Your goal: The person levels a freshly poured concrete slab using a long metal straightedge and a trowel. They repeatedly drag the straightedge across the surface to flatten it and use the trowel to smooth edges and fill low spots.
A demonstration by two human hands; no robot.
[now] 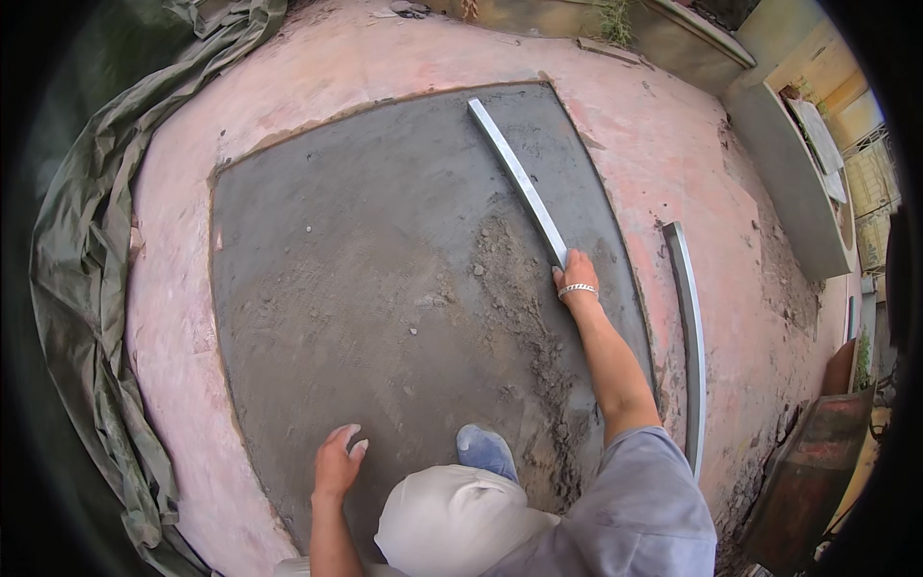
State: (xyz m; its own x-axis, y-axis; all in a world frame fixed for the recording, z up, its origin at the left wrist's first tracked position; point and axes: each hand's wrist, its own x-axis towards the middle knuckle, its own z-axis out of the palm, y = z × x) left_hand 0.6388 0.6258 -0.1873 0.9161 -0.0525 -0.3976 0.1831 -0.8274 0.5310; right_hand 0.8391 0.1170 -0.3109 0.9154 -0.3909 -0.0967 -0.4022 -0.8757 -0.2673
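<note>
You get soft, even daylight, no hard shadows or glare. Wet cement patch (385, 279) stays sharp w/ grit visible. Straight metal bar (516, 178) on it bows from fisheye; beyond the patch, corners go black w/ vignette, far right past it slightly overexposed.

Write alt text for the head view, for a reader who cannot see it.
Seen from above, a person's right hand grips the near end of a long metal straightedge lying across a grey patch of wet mortar on a pink floor. The left hand hovers open over the mortar's near edge. A second metal bar lies to the right.
</note>
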